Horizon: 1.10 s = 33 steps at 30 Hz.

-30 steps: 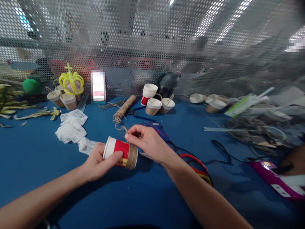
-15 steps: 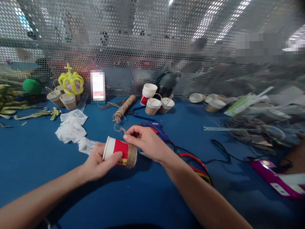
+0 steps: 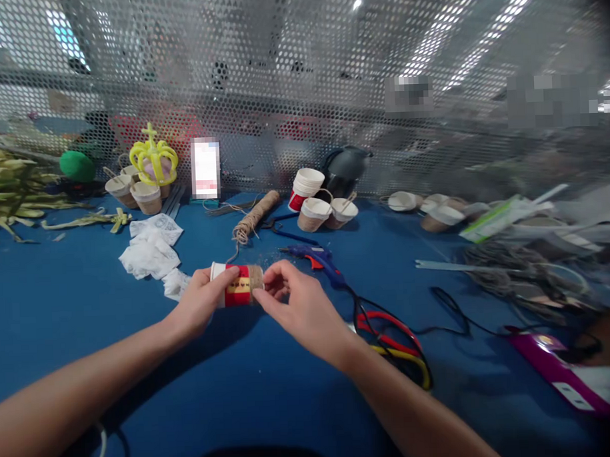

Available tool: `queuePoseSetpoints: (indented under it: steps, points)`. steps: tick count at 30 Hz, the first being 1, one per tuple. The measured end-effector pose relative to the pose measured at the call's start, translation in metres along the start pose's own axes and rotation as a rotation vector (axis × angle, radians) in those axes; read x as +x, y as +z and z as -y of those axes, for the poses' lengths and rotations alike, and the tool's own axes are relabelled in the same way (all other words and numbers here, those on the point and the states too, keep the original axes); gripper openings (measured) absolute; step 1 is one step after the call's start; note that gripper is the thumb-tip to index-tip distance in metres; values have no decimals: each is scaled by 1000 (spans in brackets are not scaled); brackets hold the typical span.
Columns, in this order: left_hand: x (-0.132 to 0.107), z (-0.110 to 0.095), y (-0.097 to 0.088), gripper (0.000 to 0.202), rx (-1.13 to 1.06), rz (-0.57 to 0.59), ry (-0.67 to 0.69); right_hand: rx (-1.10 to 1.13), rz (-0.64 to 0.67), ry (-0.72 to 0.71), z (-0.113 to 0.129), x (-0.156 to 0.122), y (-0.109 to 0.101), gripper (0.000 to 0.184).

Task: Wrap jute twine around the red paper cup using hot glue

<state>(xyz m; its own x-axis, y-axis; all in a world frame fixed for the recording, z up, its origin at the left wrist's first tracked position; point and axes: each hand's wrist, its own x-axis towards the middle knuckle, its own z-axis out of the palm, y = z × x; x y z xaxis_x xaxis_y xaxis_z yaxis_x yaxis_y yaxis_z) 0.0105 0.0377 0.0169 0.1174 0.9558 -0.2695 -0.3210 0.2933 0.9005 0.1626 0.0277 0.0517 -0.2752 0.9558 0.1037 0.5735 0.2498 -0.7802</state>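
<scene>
A red paper cup (image 3: 237, 285) lies sideways in the air over the blue table (image 3: 57, 297), its bottom end wound with jute twine. My left hand (image 3: 200, 303) is closed around the cup's rim end. My right hand (image 3: 290, 302) pinches the twine-wrapped end with thumb and fingers. A strand of twine runs from the cup up to the twine spool (image 3: 254, 215) lying further back. A blue glue gun (image 3: 320, 260) lies just right of my right hand.
White lace scraps (image 3: 148, 250) lie left of the cup. Twine-covered cups (image 3: 312, 213) and a red cup stack sit behind, more cups and a yellow crown (image 3: 154, 160) at back left. Cables, red and yellow wires (image 3: 393, 335) and clutter fill the right. A perforated metal screen (image 3: 300, 89) closes the back.
The cup has been raised a little and turned more level. My right hand slid from the top of the twine band to the cup's wrapped end. The camera shifted slightly.
</scene>
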Motion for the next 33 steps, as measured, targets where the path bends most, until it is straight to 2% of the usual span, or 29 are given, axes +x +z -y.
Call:
queuePoseSetpoints:
  steps: [3, 13, 19, 24, 27, 30, 32, 33]
  points:
    - [-1, 2, -1, 25, 45, 3, 24, -29, -64, -21, -1, -3, 8, 11]
    - [-4, 3, -1, 27, 222, 6, 102, -90, -104, -46, -4, -3, 13, 13]
    - [-4, 5, -3, 28, 237, 29, 126, -56, -127, -58, -5, -3, 15, 14]
    - [-5, 6, -4, 30, 303, 63, 179, 145, -24, 31, -4, -2, 6, 17]
    - [-7, 7, -7, 32, 402, 175, 286, 297, 22, 98, -10, 1, -2, 21]
    - [-9, 7, -10, 30, 569, 270, 411, 360, 89, 177, -18, 2, -7, 20]
    - [-9, 5, -10, 29, 615, 312, 403, 394, 145, 203, -23, 1, -9, 20]
    - [-8, 4, -10, 28, 591, 331, 349, 402, 148, 200, -25, -1, -9, 20]
